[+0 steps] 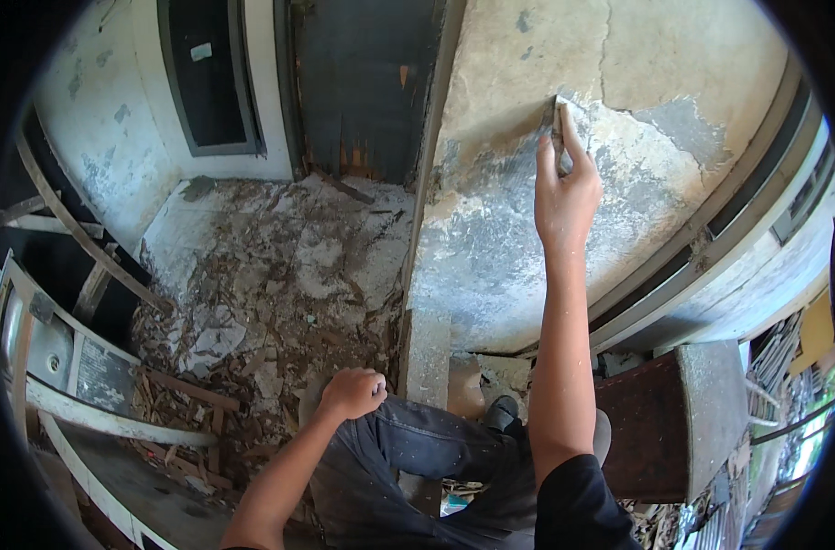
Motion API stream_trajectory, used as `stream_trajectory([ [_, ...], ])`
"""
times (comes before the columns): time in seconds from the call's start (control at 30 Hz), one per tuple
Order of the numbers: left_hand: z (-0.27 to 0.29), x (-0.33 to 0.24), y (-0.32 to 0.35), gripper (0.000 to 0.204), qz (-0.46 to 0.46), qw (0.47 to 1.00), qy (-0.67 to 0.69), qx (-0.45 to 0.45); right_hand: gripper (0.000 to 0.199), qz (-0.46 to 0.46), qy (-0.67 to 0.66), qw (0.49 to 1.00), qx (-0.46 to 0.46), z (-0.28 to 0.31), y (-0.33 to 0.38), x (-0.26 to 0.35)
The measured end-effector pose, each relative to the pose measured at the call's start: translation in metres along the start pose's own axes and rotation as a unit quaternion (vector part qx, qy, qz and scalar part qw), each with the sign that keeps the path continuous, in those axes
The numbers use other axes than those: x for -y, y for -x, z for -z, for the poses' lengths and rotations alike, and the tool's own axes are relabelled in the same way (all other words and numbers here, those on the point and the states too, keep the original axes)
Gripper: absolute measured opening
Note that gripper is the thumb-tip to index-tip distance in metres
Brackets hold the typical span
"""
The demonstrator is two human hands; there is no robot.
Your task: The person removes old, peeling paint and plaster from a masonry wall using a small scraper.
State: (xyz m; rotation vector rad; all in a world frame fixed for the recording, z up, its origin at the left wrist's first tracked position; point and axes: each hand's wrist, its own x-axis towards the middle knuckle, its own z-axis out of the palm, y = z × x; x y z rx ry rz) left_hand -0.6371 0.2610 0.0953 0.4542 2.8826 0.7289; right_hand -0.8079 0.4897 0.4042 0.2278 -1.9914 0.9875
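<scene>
Stretched up against the wall (491,252), my right hand (569,192) is closed on a scraper (559,112). Its thin, flat edge meets the surface where old cream paint borders a bared grey and white patch. My fingers and the angle hide much of the tool, so its full shape cannot be made out. Flaking paint and a long crack surround the spot. My left hand (351,394) rests as a loose fist on my left knee, with nothing showing in it. Pale specks dot my right forearm and my dark trousers (436,440).
Debris, paint flakes and broken wood cover the floor (321,261) at left. A dark, splintered door (367,92) stands at the back. White wooden frames (115,417) lean at lower left. A brown panel (642,426) with a grey edge sits beside my right arm; a window frame (702,247) curves behind.
</scene>
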Motion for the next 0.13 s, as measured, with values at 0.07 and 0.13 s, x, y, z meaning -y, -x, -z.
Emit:
stream_trajectory([
  [0.07,-0.003,0.002,-0.002,0.014,-0.01,1.0,-0.011,-0.024,0.045,0.018,0.024,1.0,0.005,-0.004,0.002,-0.008],
  [0.13,-0.002,0.0,-0.003,0.019,0.026,0.999,-0.007,0.019,0.046,0.037,0.049,0.998,0.012,-0.006,0.006,-0.019],
])
